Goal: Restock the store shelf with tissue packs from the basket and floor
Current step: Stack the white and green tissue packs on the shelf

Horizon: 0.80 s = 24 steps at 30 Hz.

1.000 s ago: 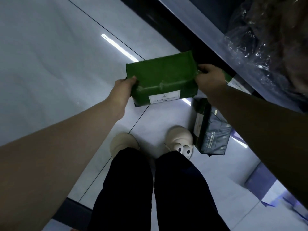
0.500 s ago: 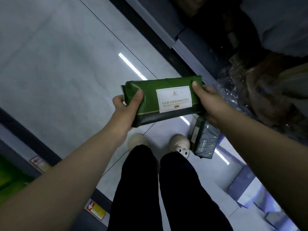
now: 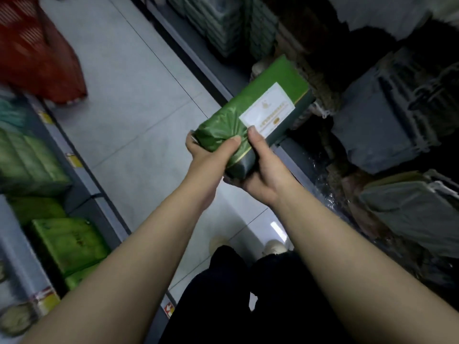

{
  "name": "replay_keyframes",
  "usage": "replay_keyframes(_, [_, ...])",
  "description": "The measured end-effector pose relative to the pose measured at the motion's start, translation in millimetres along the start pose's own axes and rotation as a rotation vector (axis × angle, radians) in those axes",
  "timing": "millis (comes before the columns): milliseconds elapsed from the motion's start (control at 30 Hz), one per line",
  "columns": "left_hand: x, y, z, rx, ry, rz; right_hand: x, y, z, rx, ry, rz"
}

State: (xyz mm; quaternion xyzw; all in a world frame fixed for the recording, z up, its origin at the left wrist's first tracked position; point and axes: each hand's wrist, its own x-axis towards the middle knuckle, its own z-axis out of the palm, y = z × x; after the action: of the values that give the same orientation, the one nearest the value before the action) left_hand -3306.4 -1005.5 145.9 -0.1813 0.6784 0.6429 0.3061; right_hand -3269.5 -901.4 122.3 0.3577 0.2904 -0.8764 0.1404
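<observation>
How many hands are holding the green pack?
2. The left hand grips the near end of the green tissue pack from the left. The right hand cups the same end from below, with its thumb on top.

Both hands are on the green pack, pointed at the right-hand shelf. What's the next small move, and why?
Probably push the green pack forward, far end first, into the dark gap on the right shelf. The left hand and right hand both grip its near end, and its far end overhangs the shelf edge.
</observation>
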Motion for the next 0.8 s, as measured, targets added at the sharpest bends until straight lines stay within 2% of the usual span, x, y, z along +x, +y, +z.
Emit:
replay_keyframes(167, [-51.8, 47.1, -24.9, 0.134, -0.231, -0.034, -52.5, -37.7, 21.4, -0.177, 0.029, -0.008])
replay_keyframes(267, [-81.2, 71.9, -61.8, 0.189, -0.237, -0.036, -81.6, -53.6, 17.0, -0.434, 0.045, -0.05])
replay_keyframes(333, [-95.3, 87.4, -88.1, 0.147, -0.152, 0.004, -97.7, -69.0, 17.5, -0.708, -0.071, -0.035])
replay_keyframes(433, [-108.7, 101.7, -122.5, 0.06, -0.139, 0.044, -114.3, -90.6, 37.0, -1.113, -0.228, 0.09])
replay_keyframes(567, [-125.4, 100.6, -142.3, 0.197, -0.247, 0.056, -124.4, -97.5, 87.3, -1.341, -0.448, 0.147])
replay_keyframes(633, [-132.1, 95.1, -146.7, 0.223, -0.212, 0.06, -126.6, -99.0, 105.6, -1.409, -0.462, 0.092])
replay_keyframes(700, [-137.1, 89.2, -152.8, 0.138, -0.147, 0.053, -123.7, -101.1, 112.3, -1.373, -0.428, 0.001])
replay_keyframes(800, [-147.9, 86.1, -160.0, 0.001, 0.017, 0.037, -116.2, -99.2, 120.9, -1.066, -0.246, -0.203])
